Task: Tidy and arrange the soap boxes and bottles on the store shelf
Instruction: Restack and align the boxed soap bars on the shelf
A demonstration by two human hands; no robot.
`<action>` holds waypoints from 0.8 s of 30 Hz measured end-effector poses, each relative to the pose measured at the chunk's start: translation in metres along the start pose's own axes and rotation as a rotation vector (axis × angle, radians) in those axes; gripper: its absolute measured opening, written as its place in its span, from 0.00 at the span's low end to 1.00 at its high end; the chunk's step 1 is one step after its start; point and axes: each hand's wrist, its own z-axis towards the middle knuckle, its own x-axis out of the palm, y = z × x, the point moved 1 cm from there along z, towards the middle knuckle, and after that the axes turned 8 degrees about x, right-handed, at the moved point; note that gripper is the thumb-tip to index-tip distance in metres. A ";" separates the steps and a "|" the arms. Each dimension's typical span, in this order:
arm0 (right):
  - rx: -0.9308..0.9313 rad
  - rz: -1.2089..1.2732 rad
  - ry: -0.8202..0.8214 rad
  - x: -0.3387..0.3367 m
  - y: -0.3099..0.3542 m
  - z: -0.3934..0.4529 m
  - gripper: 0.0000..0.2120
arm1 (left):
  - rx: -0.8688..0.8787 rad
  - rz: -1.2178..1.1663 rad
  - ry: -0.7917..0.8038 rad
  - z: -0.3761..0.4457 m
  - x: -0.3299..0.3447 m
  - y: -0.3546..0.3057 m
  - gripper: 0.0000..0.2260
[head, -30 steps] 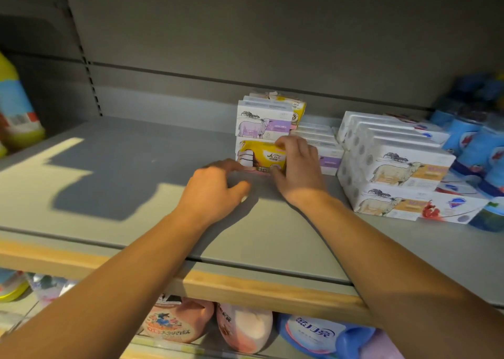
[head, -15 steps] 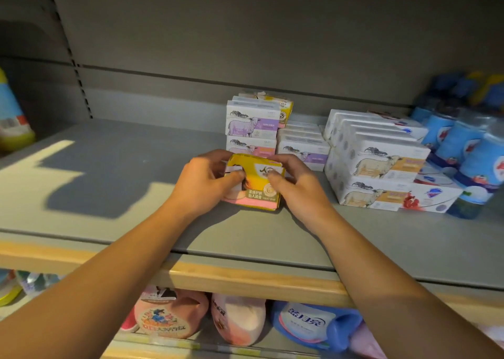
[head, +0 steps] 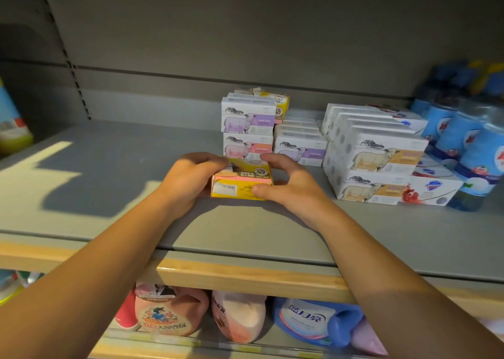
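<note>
On the shelf (head: 109,195), yellow box (head: 241,180) tipped flatter.

"蓝月亮" on the blue bottle (head: 313,320); "100%" on the purple sheep box (head: 248,120).

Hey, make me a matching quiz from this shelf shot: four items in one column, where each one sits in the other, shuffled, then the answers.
Things:
1. yellow-and-pink soap box
2. blue-labelled clear bottles
3. white sheep-print box with purple band
4. round pink detergent pouch

Places:
A. top of the two-high stack at the shelf back
B. lower shelf, under the wooden edge
C. far right of the grey shelf
D. between the left hand and right hand

Pairs: 1-D, 2-C, 3-A, 4-B
</note>
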 end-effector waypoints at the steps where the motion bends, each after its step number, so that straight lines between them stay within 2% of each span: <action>1: 0.007 0.039 0.004 0.001 0.000 0.000 0.26 | 0.023 -0.016 0.005 -0.001 0.000 0.001 0.04; 2: 0.024 0.102 0.004 0.001 0.000 0.000 0.25 | 0.056 -0.037 0.018 -0.003 0.000 0.001 0.03; 4: 0.047 0.153 -0.020 0.003 0.000 0.000 0.23 | 0.139 -0.042 0.072 -0.007 0.000 0.001 0.08; 9: -0.007 -0.064 -0.088 0.007 0.014 -0.012 0.18 | 0.323 0.152 0.141 -0.023 0.004 -0.010 0.10; 13: -0.013 -0.187 -0.219 -0.006 0.017 -0.041 0.17 | 0.372 0.318 0.139 -0.036 0.024 -0.023 0.09; 16: -0.022 -0.295 -0.308 -0.039 0.017 -0.077 0.15 | 0.391 0.426 0.191 -0.051 0.058 -0.030 0.08; 19: -0.006 -0.317 -0.402 -0.083 0.017 -0.118 0.13 | 0.436 0.414 0.229 -0.065 0.106 -0.038 0.08; 24: 0.045 -0.324 -0.675 -0.175 0.009 -0.193 0.12 | 0.452 0.396 0.309 -0.083 0.200 -0.043 0.07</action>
